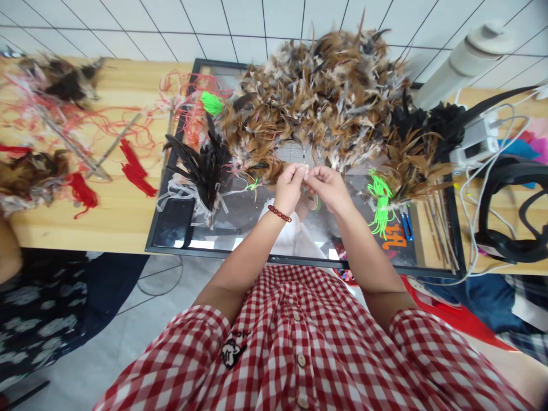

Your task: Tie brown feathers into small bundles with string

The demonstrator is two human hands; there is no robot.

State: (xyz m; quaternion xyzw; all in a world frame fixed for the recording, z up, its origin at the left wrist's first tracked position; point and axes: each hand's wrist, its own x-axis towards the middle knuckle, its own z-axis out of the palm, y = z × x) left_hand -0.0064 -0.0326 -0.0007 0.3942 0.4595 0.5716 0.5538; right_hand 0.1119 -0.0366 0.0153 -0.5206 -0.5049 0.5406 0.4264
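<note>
1. Two bare hands meet over a black-framed glass panel (pixel 214 253) lying on a wooden desk (pixel 107 225).
2. The left hand (pixel 291 185), with a beaded bracelet (pixel 279 214) at its wrist, has thumb and fingers pinched together on a tiny pale scrap (pixel 305 170).
3. The right hand (pixel 327 185) pinches the same scrap from the right, fingertips almost touching the left hand's.
4. The scrap sits above the middle of the panel, just on the near side of a big heap of brown feathers (pixel 317 97).
5. Progress, as far as it can be judged: the handwork looks under way, with much of the heap seemingly unused; whether any piece is finished cannot be told.
6. The scrap is too small and covered to show which way it points or its long axis.
7. Left of the hands, a bunch of black feathers (pixel 206 165) lies lengthwise near to far, tips mostly far and left, with pale strips (pixel 177 191) around its near end.
8. Right of the hands lie green strings (pixel 380 200).
</note>
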